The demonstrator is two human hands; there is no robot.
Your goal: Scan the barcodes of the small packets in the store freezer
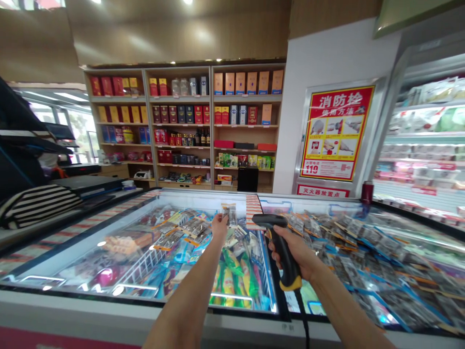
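Observation:
My left hand [220, 225] pinches a small clear snack packet [230, 213] with an orange edge, held upright over the chest freezer [174, 198]. In my right hand [290, 249] is a black and yellow barcode scanner [283, 252], its head pointing left toward the packet. A black cord [303, 310] hangs from the scanner's handle. Many similar packets [196, 228] lie on the glass left of my left hand. More snack packets [348, 252] are heaped on the freezer's right half. Yellow and green ice-cream packs [232, 271] show through the glass below my hands.
Wooden shelves [181, 99] with boxed goods and bottles stand behind the freezer. A red fire-hydrant poster [337, 133] hangs on the wall. At right is a lit display fridge [425, 135]. A striped bag [41, 206] lies at far left, and a dark red cup [367, 192] stands on the freezer's back edge.

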